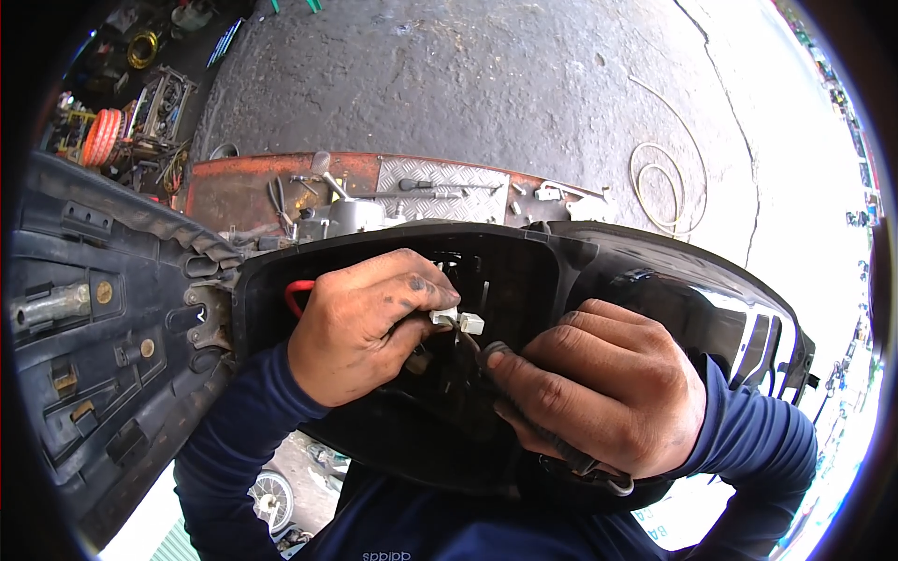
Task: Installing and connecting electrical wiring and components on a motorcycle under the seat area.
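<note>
Hidden in shadow: the wiring deep inside the black scooter panel [561, 252]. Left hand [360, 323] curled, fingertips pinching a small white connector [458, 321] at picture centre. Right hand [599, 393] at 4 o'clock, closed around a dark cable (thumb pressed along it). Rusty metal tray [234, 192] with tools at 11 o'clock, on cracked concrete floor [486, 84].

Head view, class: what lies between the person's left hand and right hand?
A small white plug, pinched in the left hand, beside the right hand thumb, over the black panel; head view.
</note>
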